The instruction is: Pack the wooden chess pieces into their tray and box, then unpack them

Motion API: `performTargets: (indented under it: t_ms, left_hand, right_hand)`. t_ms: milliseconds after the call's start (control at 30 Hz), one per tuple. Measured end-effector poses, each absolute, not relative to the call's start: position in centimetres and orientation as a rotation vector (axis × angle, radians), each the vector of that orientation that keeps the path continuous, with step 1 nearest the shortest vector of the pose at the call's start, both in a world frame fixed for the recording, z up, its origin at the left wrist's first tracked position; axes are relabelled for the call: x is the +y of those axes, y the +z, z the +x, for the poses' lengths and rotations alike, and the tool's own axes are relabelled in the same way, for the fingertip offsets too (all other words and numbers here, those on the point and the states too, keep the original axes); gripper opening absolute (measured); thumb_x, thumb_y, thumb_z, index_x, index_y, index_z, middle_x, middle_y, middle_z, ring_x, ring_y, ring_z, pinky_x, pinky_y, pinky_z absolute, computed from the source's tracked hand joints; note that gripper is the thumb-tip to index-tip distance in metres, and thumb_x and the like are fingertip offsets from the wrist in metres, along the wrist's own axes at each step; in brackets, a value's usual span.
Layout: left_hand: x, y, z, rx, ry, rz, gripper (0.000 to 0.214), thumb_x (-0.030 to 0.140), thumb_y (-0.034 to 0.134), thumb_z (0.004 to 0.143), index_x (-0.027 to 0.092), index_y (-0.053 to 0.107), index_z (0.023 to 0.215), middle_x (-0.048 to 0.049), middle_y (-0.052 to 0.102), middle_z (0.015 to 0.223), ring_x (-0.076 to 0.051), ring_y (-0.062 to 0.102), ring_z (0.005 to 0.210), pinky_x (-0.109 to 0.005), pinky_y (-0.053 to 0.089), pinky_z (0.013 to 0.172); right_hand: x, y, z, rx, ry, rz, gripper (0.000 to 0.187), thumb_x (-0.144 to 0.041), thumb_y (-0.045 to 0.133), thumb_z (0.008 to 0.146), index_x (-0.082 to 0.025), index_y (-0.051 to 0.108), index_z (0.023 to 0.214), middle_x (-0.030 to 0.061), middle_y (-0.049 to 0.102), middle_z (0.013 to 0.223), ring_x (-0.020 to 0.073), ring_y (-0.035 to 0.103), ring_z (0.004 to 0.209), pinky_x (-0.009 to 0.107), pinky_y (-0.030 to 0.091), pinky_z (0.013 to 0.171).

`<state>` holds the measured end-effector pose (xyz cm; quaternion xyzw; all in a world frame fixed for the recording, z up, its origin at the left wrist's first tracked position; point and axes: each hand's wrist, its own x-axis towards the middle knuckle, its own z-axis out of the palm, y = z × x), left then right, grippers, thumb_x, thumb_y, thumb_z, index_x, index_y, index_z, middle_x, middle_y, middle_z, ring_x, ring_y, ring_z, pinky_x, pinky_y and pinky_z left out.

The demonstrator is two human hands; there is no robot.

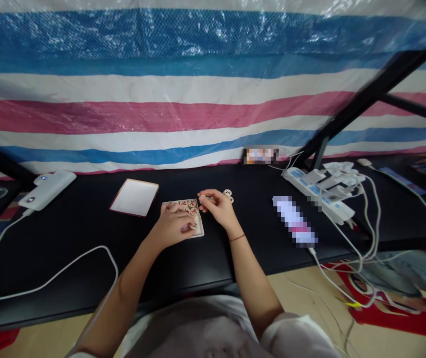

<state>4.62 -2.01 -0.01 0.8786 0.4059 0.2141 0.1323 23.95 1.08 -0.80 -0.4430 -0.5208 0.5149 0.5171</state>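
A shallow white box (200, 231) holds round Chinese chess pieces (192, 204) marked with red characters. Over its left part bends my left hand (173, 223), thumb and fingers closed on a Chinese chess piece (194, 226) at the box's lower right; the fingers hide part of the box. My right hand (218, 205) is at the box's upper right corner, thumb and fingertips pinched on a small pale piece, mostly hidden. Just beyond that hand, a few loose pieces (228, 192) lie on the black table.
The box lid (135, 198) lies inside up on the table (198, 268), left of the box. A white power bank (48, 189) with a cable is far left. On the right are a phone (295, 221) and a power strip (317, 194) with chargers. A striped sheet (160, 117) hangs behind.
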Motion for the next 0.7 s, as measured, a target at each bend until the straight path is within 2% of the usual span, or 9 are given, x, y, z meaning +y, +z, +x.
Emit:
performTargets:
  t_ms: [167,333,467,567,700]
  left_hand:
    - [-2.0,0.5,4.3,1.181,0.561,2.603,0.003,0.028,0.068,0.080,0.025,0.068,0.078,0.0021,0.074,0.092,-0.023,0.054,0.097,-0.045,0.027,0.091]
    - [-2.0,0.4,4.0,1.218,0.530,2.645,0.005,0.027,0.068,0.080,0.023,0.069,0.077,-0.0016,0.071,0.096,-0.024,0.053,0.099,-0.043,0.030,0.088]
    - [-1.8,0.2,3.6,1.206,0.579,2.634,0.006,0.029,0.067,0.081,0.024,0.070,0.083,-0.0031,0.067,0.100,-0.023,0.053,0.100,-0.041,0.035,0.087]
    - [-1.3,0.1,3.0,1.272,0.694,2.584,0.014,0.030,0.059,0.087,0.023,0.070,0.093,-0.0051,0.065,0.103,-0.022,0.054,0.099,-0.039,0.040,0.086]
    - [-0.3,-0.4,2.4,1.294,0.824,2.542,0.023,0.026,0.049,0.093,0.020,0.065,0.108,-0.0076,0.064,0.110,-0.022,0.057,0.104,-0.039,0.045,0.091]
  right_hand:
    - [-0.6,-0.4,24.0,-1.286,1.194,-1.101,0.032,-0.044,0.074,0.074,-0.020,0.067,0.094,0.0045,0.070,0.089,0.0132,0.066,0.063,0.028,0.056,0.060]
    - [-3.8,0.8,24.3,-1.476,0.951,-1.159,0.019,-0.035,0.069,0.081,-0.021,0.070,0.093,0.0072,0.063,0.110,0.0122,0.063,0.074,0.025,0.056,0.065]
    - [-5.5,2.2,24.2,-1.672,0.892,-1.188,0.016,-0.026,0.059,0.087,-0.023,0.070,0.098,0.0072,0.059,0.109,0.0131,0.063,0.081,0.025,0.056,0.069]
    - [-5.9,2.7,23.7,-1.845,0.824,-1.224,0.021,-0.017,0.054,0.088,-0.023,0.068,0.103,0.0068,0.060,0.108,0.0136,0.063,0.081,0.027,0.055,0.074]
    - [-5.8,2.3,22.3,-2.051,0.634,-1.327,0.024,-0.011,0.056,0.085,-0.022,0.064,0.105,0.0055,0.064,0.104,0.0148,0.062,0.079,0.028,0.052,0.076]
